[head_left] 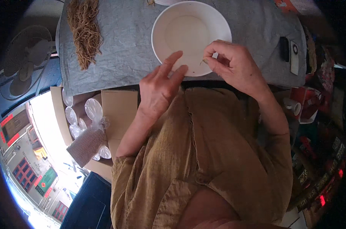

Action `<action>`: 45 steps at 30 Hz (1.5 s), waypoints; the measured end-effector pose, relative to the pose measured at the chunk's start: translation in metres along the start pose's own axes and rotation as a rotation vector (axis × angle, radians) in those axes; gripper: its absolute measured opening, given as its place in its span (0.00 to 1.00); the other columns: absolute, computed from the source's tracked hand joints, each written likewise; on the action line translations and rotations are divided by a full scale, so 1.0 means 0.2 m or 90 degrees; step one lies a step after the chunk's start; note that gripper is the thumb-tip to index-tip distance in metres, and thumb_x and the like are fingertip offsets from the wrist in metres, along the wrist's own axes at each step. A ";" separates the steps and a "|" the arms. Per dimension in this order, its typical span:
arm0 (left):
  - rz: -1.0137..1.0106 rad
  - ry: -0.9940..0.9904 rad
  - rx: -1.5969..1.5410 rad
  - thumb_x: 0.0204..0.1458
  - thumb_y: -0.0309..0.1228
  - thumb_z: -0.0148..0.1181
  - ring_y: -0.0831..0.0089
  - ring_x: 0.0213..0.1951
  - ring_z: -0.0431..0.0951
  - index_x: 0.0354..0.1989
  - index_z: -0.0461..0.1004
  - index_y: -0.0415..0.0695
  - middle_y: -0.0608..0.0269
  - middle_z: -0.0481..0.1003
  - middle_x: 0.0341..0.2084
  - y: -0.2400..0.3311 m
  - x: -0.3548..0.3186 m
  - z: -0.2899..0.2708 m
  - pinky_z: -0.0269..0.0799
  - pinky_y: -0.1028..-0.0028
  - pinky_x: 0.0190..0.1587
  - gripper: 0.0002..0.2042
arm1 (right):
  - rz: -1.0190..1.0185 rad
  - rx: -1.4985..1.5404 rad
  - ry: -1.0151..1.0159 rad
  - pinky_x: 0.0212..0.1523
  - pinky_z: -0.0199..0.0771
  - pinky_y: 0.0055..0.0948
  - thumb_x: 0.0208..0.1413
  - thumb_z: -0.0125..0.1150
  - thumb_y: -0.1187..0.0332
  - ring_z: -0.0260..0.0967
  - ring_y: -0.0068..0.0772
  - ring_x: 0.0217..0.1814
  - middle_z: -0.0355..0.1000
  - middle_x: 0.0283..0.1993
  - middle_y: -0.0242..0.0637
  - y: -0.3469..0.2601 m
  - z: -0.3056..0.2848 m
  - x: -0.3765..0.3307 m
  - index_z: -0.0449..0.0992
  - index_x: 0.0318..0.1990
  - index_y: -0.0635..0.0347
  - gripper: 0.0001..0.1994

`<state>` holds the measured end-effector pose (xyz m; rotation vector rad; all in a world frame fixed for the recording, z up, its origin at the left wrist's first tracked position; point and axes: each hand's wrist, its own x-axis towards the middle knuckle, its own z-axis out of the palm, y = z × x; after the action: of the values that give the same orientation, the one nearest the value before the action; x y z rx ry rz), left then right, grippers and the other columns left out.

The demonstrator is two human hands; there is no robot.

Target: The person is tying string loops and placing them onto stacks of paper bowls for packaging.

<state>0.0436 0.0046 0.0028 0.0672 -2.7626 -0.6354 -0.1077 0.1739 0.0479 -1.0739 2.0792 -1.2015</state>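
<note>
Hard to make out: a thin greenish strand [202, 62], held in a tight thumb-and-forefinger pinch by the right hand [237, 65], over the 5 o'clock side of the white bowl [161, 26] at 12. Partly hidden behind both hands: the bowl's near rim. Over its 7 o'clock side, the left hand [157, 86], loosely open, fingers spread, gripping nothing visible. Cut off by the top border: a crinkled brown fibre bundle [83, 32] near 11. Between bundle and bowl, open room on wrinkled grey cloth [127, 42]. At 2, near the cloth's curved edge, a dark oblong [284, 49].
</note>
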 end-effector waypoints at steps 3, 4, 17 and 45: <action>0.027 0.011 -0.006 0.44 0.24 0.65 0.71 0.32 0.80 0.40 0.79 0.53 0.70 0.77 0.40 -0.04 -0.02 0.02 0.77 0.72 0.32 0.13 | -0.002 0.002 -0.013 0.25 0.63 0.17 0.58 0.58 0.78 0.61 0.11 0.26 0.67 0.27 0.26 0.01 0.05 0.00 0.72 0.35 0.66 0.02; 0.026 0.011 -0.006 0.44 0.24 0.65 0.71 0.32 0.80 0.40 0.79 0.53 0.70 0.77 0.40 -0.04 -0.02 0.03 0.77 0.72 0.32 0.13 | -0.002 0.018 -0.019 0.26 0.64 0.17 0.58 0.58 0.78 0.62 0.11 0.26 0.67 0.26 0.26 0.02 0.06 0.01 0.72 0.35 0.66 0.02; 0.023 0.026 -0.100 0.40 0.23 0.60 0.66 0.30 0.79 0.40 0.78 0.48 0.67 0.75 0.37 0.01 -0.03 0.08 0.77 0.69 0.32 0.15 | 0.042 -0.017 -0.035 0.22 0.60 0.18 0.56 0.60 0.77 0.58 0.10 0.22 0.67 0.23 0.25 0.02 0.07 -0.01 0.73 0.33 0.66 0.02; -0.004 0.004 -0.138 0.45 0.21 0.62 0.62 0.33 0.80 0.39 0.78 0.47 0.65 0.76 0.37 0.03 -0.02 0.06 0.77 0.66 0.33 0.11 | 0.092 -0.046 -0.086 0.26 0.71 0.31 0.51 0.60 0.74 0.71 0.27 0.22 0.72 0.22 0.41 -0.01 0.05 -0.01 0.73 0.29 0.65 0.04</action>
<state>0.0448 0.0144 -0.0060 0.0305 -2.6696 -0.9290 -0.0987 0.1701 0.0454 -0.9894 2.0701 -0.9645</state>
